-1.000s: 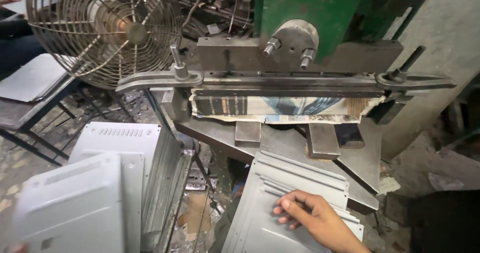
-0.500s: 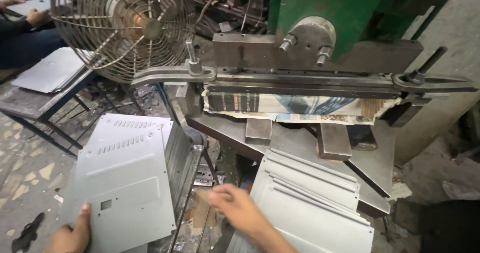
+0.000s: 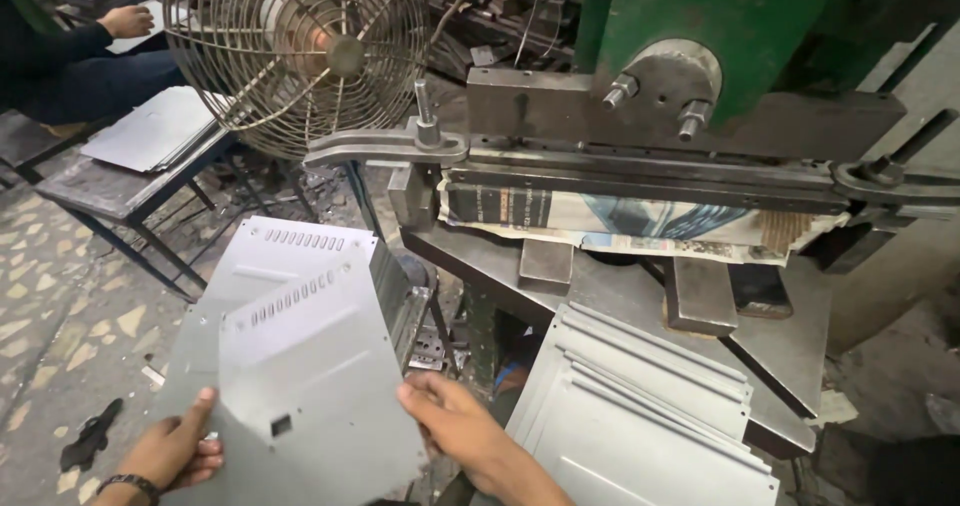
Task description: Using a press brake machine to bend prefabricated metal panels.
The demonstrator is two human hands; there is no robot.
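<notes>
I held a grey metal sheet [image 3: 310,386] with my left hand [image 3: 175,451] and right hand [image 3: 450,421]. It was not yet in the press [image 3: 640,176]. Finished sheets [image 3: 640,416] lay beside it.

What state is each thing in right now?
Left hand: grips the lifted sheet's lower left edge.
Right hand: grips its right edge.
Lifted sheet: held tilted, above the stack.
Sheet stack: leaning upright.
Ribbed panels: lying piled by the press.
Fan: blades blurred; cannot tell.
</notes>
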